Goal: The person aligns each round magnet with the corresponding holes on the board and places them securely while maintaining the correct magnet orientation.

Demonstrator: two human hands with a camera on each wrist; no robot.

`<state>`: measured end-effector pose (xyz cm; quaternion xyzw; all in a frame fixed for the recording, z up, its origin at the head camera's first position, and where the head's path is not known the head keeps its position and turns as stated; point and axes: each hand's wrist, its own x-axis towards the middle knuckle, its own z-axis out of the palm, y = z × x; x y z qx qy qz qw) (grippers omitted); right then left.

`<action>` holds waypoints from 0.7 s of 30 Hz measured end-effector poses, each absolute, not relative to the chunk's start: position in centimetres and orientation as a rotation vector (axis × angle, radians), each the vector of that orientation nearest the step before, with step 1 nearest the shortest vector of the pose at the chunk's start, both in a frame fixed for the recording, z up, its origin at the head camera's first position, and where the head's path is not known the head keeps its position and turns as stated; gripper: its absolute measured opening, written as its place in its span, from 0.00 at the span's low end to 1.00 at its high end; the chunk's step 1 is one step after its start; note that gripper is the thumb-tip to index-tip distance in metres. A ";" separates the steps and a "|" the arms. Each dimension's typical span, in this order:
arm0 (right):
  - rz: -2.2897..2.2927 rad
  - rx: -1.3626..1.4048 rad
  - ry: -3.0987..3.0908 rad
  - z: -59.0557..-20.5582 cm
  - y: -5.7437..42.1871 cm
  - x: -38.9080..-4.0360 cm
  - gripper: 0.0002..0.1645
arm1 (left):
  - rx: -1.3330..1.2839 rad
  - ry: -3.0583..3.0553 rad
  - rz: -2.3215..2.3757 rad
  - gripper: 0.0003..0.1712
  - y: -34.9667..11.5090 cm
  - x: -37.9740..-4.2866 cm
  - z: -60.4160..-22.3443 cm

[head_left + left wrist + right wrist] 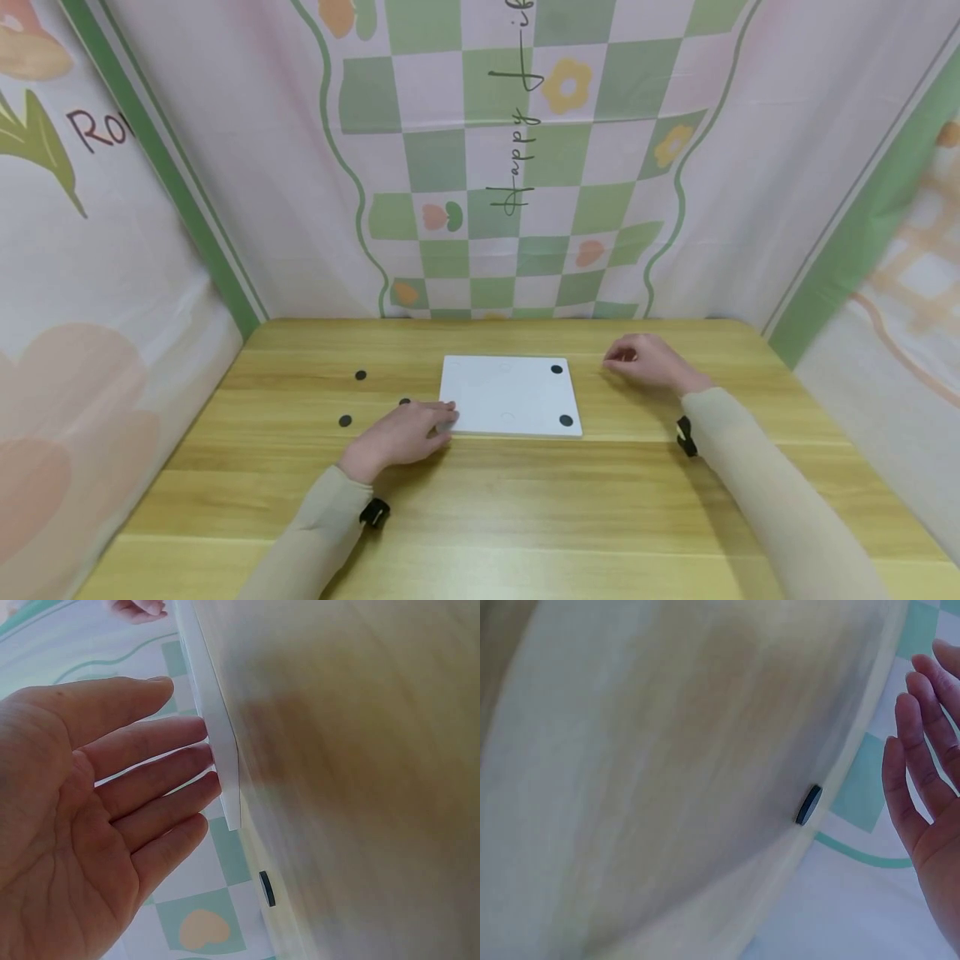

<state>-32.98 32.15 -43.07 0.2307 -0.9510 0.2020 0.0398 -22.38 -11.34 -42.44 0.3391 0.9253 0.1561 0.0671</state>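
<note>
A white rectangular board (510, 396) lies flat on the table, with one black disc (557, 369) at its far right corner and another black disc (566, 421) at its near right corner. Faint circle outlines mark other spots on its face. My left hand (405, 433) rests its fingertips on the board's near left corner, fingers nearly straight. To the right of the board is my right hand (648, 360), its fingers loosely bent and nothing seen between them. The right wrist view shows a black disc (808, 805) on the table near that hand.
Left of the board, loose black discs lie on the wooden table (487, 517): a far disc (361, 375), a nearer disc (345, 421), and a disc (405, 402) partly hidden by the left hand. Printed curtains (495, 167) hang behind and at both sides.
</note>
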 end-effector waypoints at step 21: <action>0.622 0.640 -2.895 -43.4 35.2 -32.4 0.09 | 1.011 2.788 0.486 0.22 -11.3 -22.4 -42.5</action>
